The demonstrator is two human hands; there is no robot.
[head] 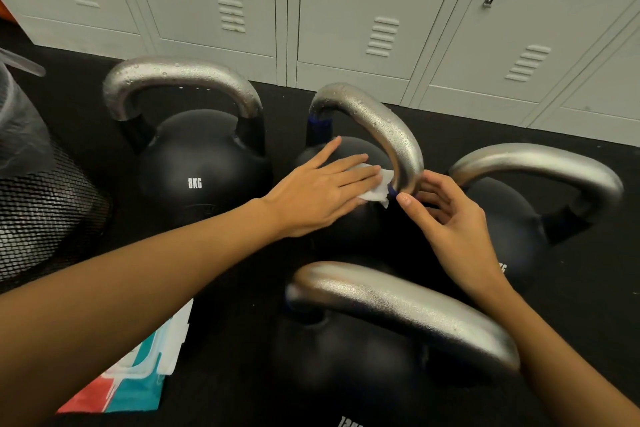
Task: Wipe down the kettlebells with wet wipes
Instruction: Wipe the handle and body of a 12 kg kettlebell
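Far left: black mesh waste bin (45, 204) w/ a plastic liner, on the black floor mat (588, 204). Just below it, near the left forearm, a teal/red/white wet-wipe pack (138, 381) lies flat. Next: 8KG kettlebell (197, 166), upright, droplets on its steel handle. Centre: middle kettlebell (349, 229), handle beaded w/ water. Left hand (318, 191) lies flat on its black body, fingers straight & together, pressing a white wet wipe (377, 189) onto it right by the handle base. Right hand (450, 218) curls loosely round the near leg of that handle, thumb in front; can't tell how firm the grip is. Front: nearest kettlebell (363, 364), blurred, label partly cut off. Right: 4th kettlebell (512, 229), handle tilted. Grey lockers (346, 10) across the back.
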